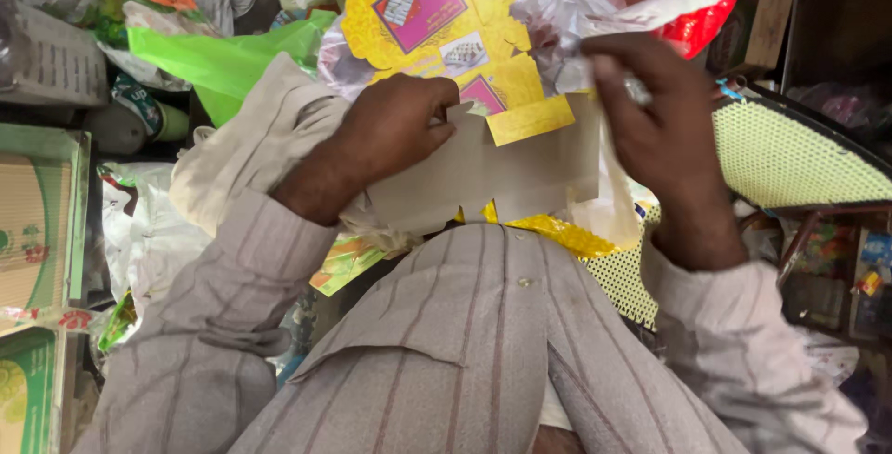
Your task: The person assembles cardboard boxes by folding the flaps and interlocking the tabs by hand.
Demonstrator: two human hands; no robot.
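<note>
Item: flat, unfolded cardboard box blank (483,152), centre of the frame and running to the upper centre. Grey-brown plain inner face turned to the camera in its lower part; yellow printed outer face, with magenta picture panels, showing on the flaps above. A small yellow flap is folded down over the grey panel at centre right.

Left hand (395,129): centre left of the frame, fingers curled closed over the left edge of the blank, thumb pressed on the grey face, gripping it.

Right hand (664,129): upper right of centre, fingers bent and pinched together at the upper right corner of the blank; a bit of thin clear or white film sits between the fingertips. Whether the fingers hold the cardboard, the film or both cannot be told.

Below: the person's striped beige shirt (465,342), sleeves and chest filling the lower half of the frame.

Surroundings:
- green plastic bag (223,54), upper left, just beside the left wrist.
- white plastic bags (149,231), left of centre, under the left forearm.
- stacked green-and-tan printed boxes (37,231), left edge.
- pale yellow-green perforated mat (790,157), right side, near the right hand.
- red plastic bag (697,26), upper right, behind the right hand.
</note>
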